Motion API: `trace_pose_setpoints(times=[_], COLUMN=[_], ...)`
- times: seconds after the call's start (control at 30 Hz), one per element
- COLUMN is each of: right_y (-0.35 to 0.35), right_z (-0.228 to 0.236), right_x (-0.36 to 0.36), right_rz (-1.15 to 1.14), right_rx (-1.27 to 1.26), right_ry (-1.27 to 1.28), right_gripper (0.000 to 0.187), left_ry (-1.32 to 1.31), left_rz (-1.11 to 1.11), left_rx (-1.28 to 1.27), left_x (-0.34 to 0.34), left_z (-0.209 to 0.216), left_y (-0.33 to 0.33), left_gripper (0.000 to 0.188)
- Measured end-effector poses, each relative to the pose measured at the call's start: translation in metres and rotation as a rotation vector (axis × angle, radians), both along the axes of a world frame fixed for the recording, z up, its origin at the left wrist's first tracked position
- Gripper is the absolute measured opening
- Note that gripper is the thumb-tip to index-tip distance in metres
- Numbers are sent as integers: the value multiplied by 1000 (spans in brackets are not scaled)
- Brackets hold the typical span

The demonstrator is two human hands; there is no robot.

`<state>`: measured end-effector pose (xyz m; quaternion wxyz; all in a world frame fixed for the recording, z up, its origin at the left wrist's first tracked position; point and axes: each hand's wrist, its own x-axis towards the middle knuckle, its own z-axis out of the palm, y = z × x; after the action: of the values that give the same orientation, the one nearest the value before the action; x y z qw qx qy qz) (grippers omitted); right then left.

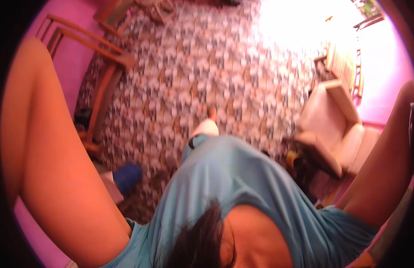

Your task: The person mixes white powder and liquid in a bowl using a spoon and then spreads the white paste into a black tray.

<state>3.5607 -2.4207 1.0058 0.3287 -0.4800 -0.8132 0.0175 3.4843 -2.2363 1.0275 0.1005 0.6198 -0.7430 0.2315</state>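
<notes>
Shirt (236,169), blue-green, worn on the torso, fills the lower middle of the view, with loose folds down the front and a low round neckline. Dark hair (195,241) hangs over it near the neck. Left arm (64,165) raised and bent, elbow at upper left, forearm folded back along the left rim. Right arm (381,174) raised too, elbow up by the right rim. Left hand and right hand both out of frame; can't tell whether they are spread, pressed together or pinching anything.

One bare foot (211,112) shows below the shirt hem, on a patterned floor (184,58) of brown, grey and whitish shapes. Left side: wooden frame (106,98) with curved parts, near the left elbow in view, beside a pink wall (68,85). Wooden chair (158,9) at the top, cut off by the edge. Blue container (128,177) near the left arm, pale item (111,186) just beside it, kind unclear.

Right side: cream armchair (329,111), partly covered by the right arm; small yellow item (294,158) just beside it, blurred. Slatted bench (343,64) beyond, edges washed out by strong glare at upper right.
</notes>
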Motion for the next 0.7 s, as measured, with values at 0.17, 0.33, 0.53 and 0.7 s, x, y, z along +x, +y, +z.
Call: trace_pose_setpoints(times=[0.17,0.33,0.53,0.7], right_y=[47,96,132,189], right_z=[19,8,5,11], right_x=[155,316,493,653], right_rz=[-29,-27,-50,8], right_rx=[-31,-33,-65,-87], right_ry=[-97,-27,-89,-95], right_gripper=[45,44,41,40], left_ry=[-109,-32,-87,-125], left_rz=[-22,-19,-49,32], left_rx=[21,-23,-6,-40], left_x=[151,314,495,635], left_z=[19,16,0,4], left_y=[58,99,137,192], left_gripper=[24,23,24,25])
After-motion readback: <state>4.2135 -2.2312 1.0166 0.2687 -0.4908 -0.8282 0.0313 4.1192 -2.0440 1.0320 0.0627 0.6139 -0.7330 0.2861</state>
